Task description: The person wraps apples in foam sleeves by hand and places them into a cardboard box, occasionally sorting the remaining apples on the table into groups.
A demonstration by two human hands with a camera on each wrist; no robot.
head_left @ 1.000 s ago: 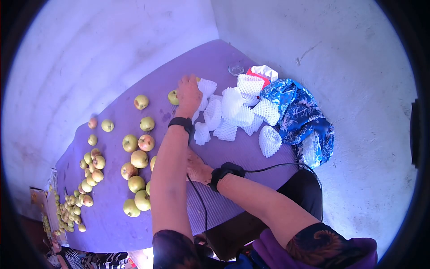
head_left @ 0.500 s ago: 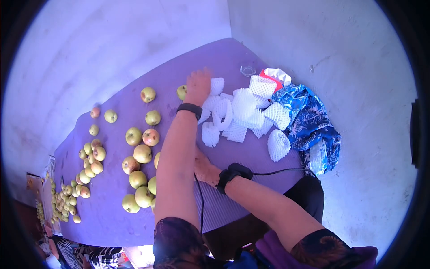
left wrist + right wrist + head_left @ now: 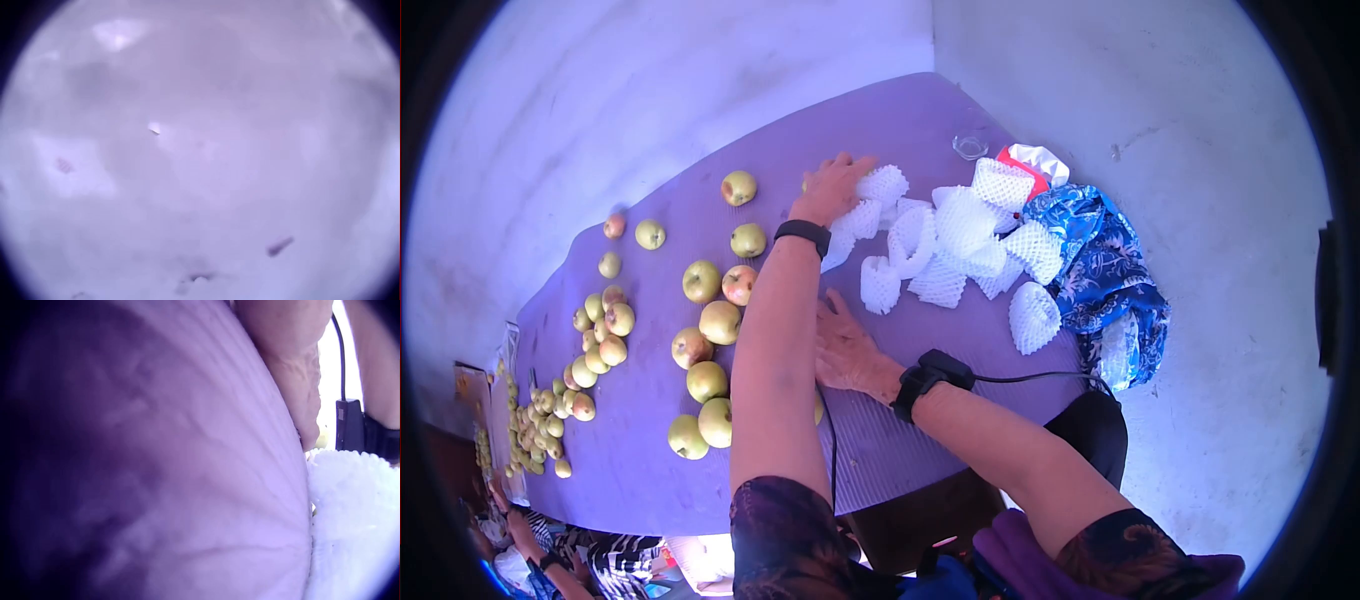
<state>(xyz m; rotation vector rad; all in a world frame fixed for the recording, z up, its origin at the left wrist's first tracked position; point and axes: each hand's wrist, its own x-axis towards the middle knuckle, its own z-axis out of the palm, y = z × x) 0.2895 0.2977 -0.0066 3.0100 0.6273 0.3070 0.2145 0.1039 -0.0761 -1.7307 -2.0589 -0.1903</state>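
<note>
In the head view, my left hand lies at the upper end of the foam pile, fingers stretched toward a white foam sleeve; contact is unclear. A sliver of apple shows behind it. My right hand rests on the purple tabletop beside my left forearm, fingers spread and nothing held. A close, blurred pale surface fills the left wrist view. In the right wrist view, a wrinkled surface takes up most of the picture, with part of a hand above and a foam sleeve at lower right.
Several more foam sleeves form a loose pile, bordered by blue patterned cloth and a glass dish. Apples spread across the left of the table. A black cable trails from my right wrist. Another person's arm shows at lower left.
The head view has shifted. My left hand has turned, its fingers now pointing more to the right. My right hand shows more fully from behind the left forearm, its fingers spread.
</note>
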